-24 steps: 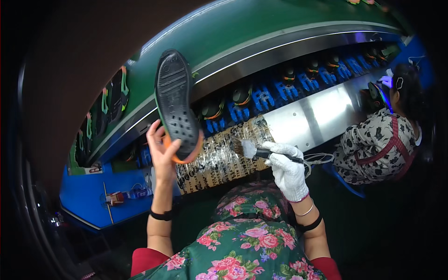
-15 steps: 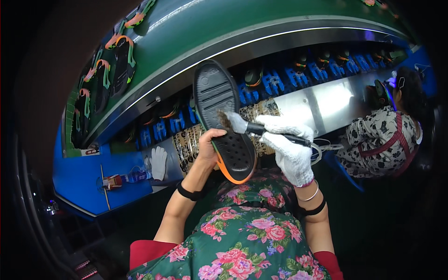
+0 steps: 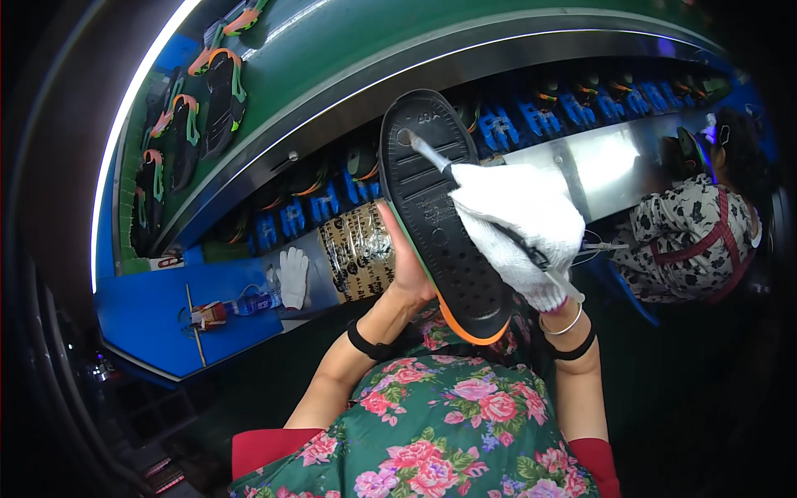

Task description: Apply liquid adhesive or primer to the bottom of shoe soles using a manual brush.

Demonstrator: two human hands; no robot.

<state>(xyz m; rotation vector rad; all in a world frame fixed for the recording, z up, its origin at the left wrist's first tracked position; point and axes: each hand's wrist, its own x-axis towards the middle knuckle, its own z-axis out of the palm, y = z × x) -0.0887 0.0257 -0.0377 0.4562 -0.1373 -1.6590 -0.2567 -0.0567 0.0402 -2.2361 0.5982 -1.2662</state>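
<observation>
Tilted up over my lap, a black shoe sole (image 3: 430, 203) shows grooves at its far end and round holes toward its near end, which has an orange rim. My bare left hand (image 3: 407, 264) grips it along the left edge, most fingers hidden behind it. A white knit glove covers my right hand (image 3: 527, 220), which is closed around a slim brush (image 3: 432, 154) with a dark handle. The brush tip touches the sole's face near the far end. A thin cable or tube shows by the right wrist.
Several coral-and-green-rimmed soles (image 3: 222, 100) lie on the green conveyor (image 3: 349, 58) beyond a metal edge. Blue racks (image 3: 540, 120) line the space below it. Left stand a blue table (image 3: 158, 307), a bottle (image 3: 256, 302) and a white glove (image 3: 293, 276). A co-worker (image 3: 689, 220) sits at right.
The sole has shifted right and nearer to me. The brush has moved from its middle to the far end, and my right hand now covers part of its right side.
</observation>
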